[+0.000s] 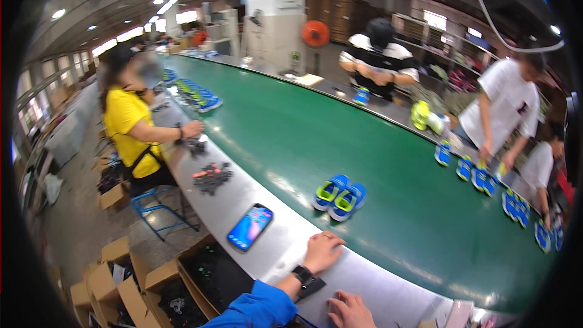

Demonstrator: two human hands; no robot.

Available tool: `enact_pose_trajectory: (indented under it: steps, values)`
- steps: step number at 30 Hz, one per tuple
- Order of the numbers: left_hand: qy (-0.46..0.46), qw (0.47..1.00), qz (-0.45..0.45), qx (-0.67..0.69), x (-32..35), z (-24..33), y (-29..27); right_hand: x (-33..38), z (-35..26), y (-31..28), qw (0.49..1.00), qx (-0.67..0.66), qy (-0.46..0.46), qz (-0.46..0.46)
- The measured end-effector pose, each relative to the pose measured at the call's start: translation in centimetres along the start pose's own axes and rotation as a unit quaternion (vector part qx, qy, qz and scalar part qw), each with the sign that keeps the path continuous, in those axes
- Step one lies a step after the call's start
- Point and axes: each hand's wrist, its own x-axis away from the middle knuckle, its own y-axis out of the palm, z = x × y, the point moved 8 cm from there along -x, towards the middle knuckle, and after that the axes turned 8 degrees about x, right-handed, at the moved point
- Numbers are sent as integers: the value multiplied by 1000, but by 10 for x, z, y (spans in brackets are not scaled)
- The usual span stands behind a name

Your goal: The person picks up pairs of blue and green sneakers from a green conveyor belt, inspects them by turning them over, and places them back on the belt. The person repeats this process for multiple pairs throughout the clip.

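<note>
Blue shoe pair (339,195), toes toward person

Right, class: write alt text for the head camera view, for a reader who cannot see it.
A person's left hand and right hand rest flat and empty on a metal ledge beside a green conveyor belt. A pair of blue and yellow shoes rides the belt, and a phone lies on the ledge. Other workers stand along the line.
</note>
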Motion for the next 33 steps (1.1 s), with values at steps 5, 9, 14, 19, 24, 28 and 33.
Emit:
enact_pose_trajectory:
  steps: [5,9,14,19,24,28,33]
  values:
    - [-21,999,1,30,6,7,-10,-24,-29,25,995,-29,-88,-29]
    - [-27,997,14,70,6,2,-12,-33,-34,21,993,-79,-81,-36]
    - [-170,891,-11,422,10,-12,-10,-36,-17,24,982,-174,-75,-20]
    - [-37,696,56,715,4,70,-115,-37,-4,29,964,-259,-65,13]
    - [309,556,-106,764,46,237,-250,-26,35,53,876,-428,142,-173]
    - [469,602,-226,605,87,326,-325,-48,-18,-99,806,-590,-34,43]
    - [447,574,-267,632,109,340,-317,-6,-108,-261,543,-725,-416,86]
